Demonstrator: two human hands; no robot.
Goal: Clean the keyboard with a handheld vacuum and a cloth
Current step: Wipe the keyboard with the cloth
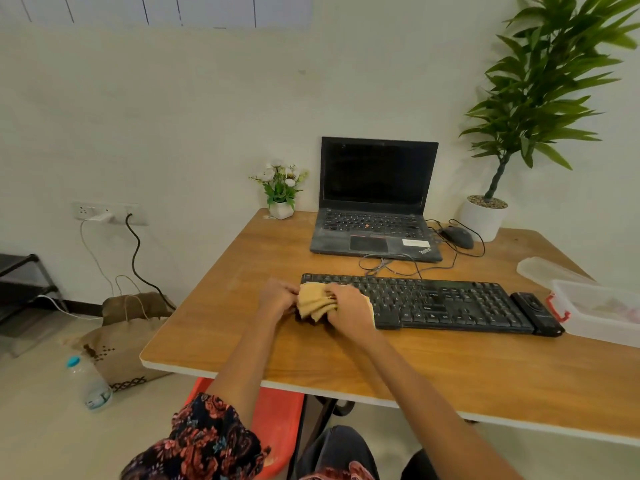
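A black keyboard (450, 304) lies across the middle of the wooden table (381, 362). At the keyboard's left end, a bunched tan cloth (313, 301) is gripped from both sides. My left hand (277, 296) grips the cloth's left side. My right hand (348, 311) covers the cloth's right side and rests over the leftmost keys. A black handheld vacuum (536, 313) lies against the keyboard's right end.
An open black laptop (377, 202) stands behind the keyboard, with a wired mouse (457, 236) and loose cables beside it. A clear plastic box (602, 310) sits at the right edge. A small flower pot (281, 209) and a tall potted plant (485, 216) stand at the back.
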